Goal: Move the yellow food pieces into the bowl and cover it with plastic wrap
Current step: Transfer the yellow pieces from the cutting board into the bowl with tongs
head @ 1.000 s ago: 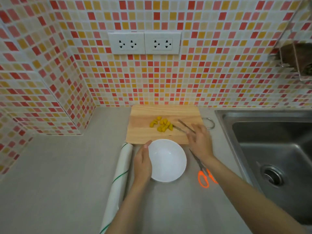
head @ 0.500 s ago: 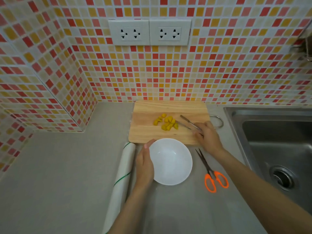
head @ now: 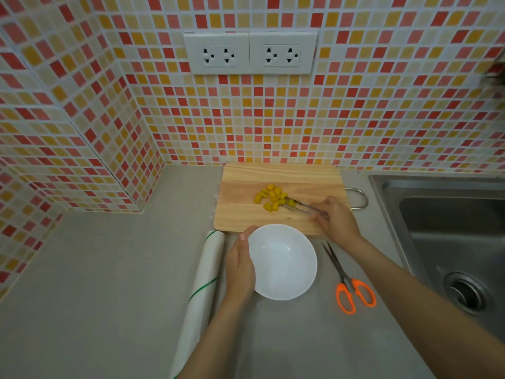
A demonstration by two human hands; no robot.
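Observation:
Several yellow food pieces (head: 270, 198) lie in a small heap on a wooden cutting board (head: 240, 214). My right hand (head: 337, 220) grips metal tongs (head: 300, 207) whose tips straddle one yellow piece at the heap's right edge. In front of the board stands an empty white bowl (head: 282, 262). My left hand (head: 240, 265) cups the bowl's left rim. A roll of plastic wrap (head: 200, 294) lies lengthwise just left of that hand.
Orange-handled scissors (head: 348, 281) lie shut on the grey counter right of the bowl. A steel sink (head: 448, 233) fills the right side. Tiled walls with two sockets (head: 250, 53) close off the back and left corner.
The tongs have swung left into the heap, their tips now around a piece. The camera has dropped closer and tilted. My left hand stays on the bowl.

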